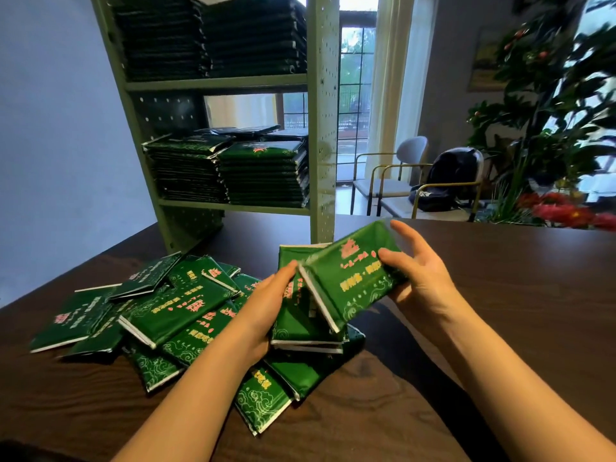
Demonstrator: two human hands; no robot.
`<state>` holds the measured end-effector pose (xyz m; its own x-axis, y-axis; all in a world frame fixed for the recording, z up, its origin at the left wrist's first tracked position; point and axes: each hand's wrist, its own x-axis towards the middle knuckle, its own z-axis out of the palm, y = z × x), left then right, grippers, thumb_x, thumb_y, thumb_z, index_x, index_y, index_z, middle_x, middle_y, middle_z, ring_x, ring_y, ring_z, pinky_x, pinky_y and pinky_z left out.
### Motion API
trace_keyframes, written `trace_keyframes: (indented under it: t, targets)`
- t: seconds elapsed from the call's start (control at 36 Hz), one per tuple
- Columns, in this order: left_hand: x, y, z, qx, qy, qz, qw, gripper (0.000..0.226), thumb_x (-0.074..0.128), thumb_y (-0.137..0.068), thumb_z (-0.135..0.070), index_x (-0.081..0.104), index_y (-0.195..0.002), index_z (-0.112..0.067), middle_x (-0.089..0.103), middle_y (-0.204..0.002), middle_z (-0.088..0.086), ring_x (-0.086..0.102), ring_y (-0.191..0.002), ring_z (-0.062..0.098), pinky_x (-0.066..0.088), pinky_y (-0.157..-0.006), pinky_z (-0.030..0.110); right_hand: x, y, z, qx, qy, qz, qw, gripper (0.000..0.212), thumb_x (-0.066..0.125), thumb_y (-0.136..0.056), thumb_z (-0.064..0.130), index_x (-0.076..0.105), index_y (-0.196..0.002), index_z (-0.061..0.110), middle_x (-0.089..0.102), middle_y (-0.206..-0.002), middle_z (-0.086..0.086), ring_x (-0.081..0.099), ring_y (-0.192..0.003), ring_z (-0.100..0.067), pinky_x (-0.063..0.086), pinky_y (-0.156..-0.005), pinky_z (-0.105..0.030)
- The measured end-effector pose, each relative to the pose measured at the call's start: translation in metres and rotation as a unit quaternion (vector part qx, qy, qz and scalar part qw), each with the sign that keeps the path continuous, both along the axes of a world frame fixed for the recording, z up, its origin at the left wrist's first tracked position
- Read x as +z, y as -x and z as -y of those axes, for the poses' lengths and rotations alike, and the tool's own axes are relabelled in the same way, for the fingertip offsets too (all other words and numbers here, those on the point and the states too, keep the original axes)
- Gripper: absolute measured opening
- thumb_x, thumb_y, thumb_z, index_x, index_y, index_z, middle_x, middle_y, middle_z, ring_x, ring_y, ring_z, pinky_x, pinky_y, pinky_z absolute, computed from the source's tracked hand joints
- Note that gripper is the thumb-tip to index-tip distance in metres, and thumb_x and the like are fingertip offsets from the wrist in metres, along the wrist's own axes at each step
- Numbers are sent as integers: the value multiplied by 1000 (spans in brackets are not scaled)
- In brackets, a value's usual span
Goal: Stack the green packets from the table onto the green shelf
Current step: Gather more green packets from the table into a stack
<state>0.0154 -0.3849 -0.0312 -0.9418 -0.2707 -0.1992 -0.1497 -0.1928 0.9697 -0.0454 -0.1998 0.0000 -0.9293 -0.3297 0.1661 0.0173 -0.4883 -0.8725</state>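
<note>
Green packets (173, 315): flat, rectangular, glossy dark-green wrappers with pale edges, scattered in a loose overlapping heap on the dark brown wooden surface (500, 295), in front of the shelf.
Held stack (300, 325): a few packets gathered over the heap's right end and gripped along the left edge by the left hand (266, 301); whether it rests on the packets beneath cannot be told.
Top packet (353, 281): tilted, one end on the held stack, the far end pinched by the right hand (416, 285), thumb on the printed face.
Pale green perforated metal shelf (320, 128): placed on the surface behind the heap; neat packet piles (263, 175) are carried on its lower level, taller ones above.
Risk, slipping: the wrappers look slick; a top packet carried askew is judged likely to slide off.
Risk, toppling: the shelf piles are tall and slightly uneven; a stack set down off-centre could be tipped over the front edge.
Appearance: pink-red emblem and lettering, yellowish characters, white cloud scrollwork at one end; the contents seem thin and slightly pliable.
</note>
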Motion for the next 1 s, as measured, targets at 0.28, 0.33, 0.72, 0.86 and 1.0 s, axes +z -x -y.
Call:
trace_keyframes:
  t: [0.28,0.33,0.72,0.86,1.0]
  targets:
    - [3,-5,-4,-59,-5,3,998,42,47,-98,-42,64,-123,-13,74,-108,11,71,-99,28,54,-88,39,-4,-14,3,-80,-271,-295,912,68,74,-78,6,41,-123,46,62,-105,11,62,-93,2,51,-79,-15]
    - [3,-6,-5,-63,-1,1,998,42,47,-97,-42,63,-124,-13,74,-108,11,71,-98,28,55,-84,38,-6,-16,5,-87,-278,-329,898,69,74,-78,7,41,-121,49,62,-105,13,61,-96,2,49,-83,-15]
    - [1,-9,-7,-137,60,-87,985,69,79,-60,-41,57,-123,-22,74,-107,5,72,-97,22,55,-78,33,-16,-20,20,-114,-260,-388,877,63,73,-80,6,46,-127,38,61,-111,14,59,-105,1,47,-95,-22]
    - [1,-8,-7,-86,61,-113,988,64,77,-59,-36,60,-118,-18,75,-100,6,73,-88,23,55,-71,33,-18,-17,19,-125,-258,-403,869,48,64,-89,14,46,-130,33,57,-116,19,53,-111,6,41,-93,-11]
    - [9,-8,2,39,-19,-113,993,68,78,-54,-34,59,-114,-8,74,-86,7,72,-68,18,56,-57,28,-19,-10,12,-124,-252,-354,892,36,44,-99,12,42,-121,41,56,-111,19,53,-99,11,41,-81,-6]
